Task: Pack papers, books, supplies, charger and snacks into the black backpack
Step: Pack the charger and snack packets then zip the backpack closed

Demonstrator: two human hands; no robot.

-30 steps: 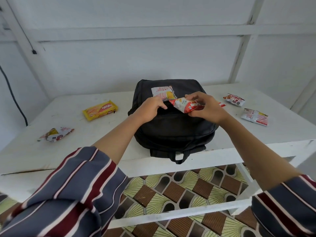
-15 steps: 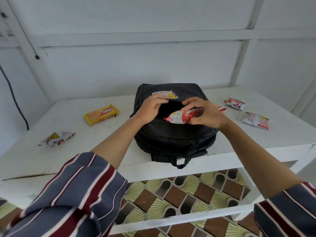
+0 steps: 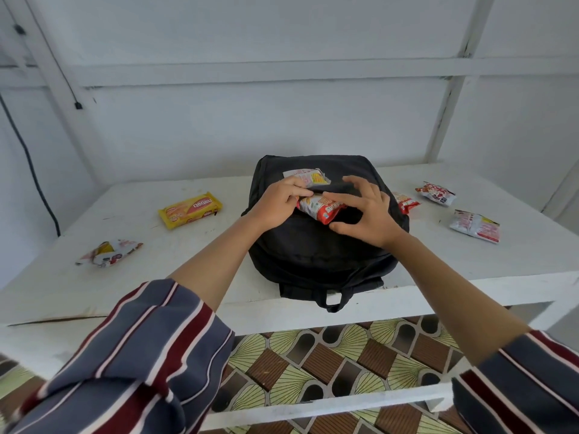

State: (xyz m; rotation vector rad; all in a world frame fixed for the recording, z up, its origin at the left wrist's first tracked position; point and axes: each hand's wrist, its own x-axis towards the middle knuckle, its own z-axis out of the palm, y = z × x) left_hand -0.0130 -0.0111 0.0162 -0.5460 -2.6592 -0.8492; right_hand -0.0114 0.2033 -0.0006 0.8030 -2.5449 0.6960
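Black backpack (image 3: 313, 255) had one snack packet (image 3: 319, 206) half pocketed; left hand (image 3: 275, 202) gripped its opening; right hand (image 3: 366, 211) spread open; other snacks (image 3: 474, 226) lay unpacked.

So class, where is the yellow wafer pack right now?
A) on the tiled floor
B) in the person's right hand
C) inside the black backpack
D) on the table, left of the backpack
D: the yellow wafer pack lies flat on the white table, to the left of the black backpack.

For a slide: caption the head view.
Left hand holds the black backpack open; open right hand poised over a red snack packet partly inside.
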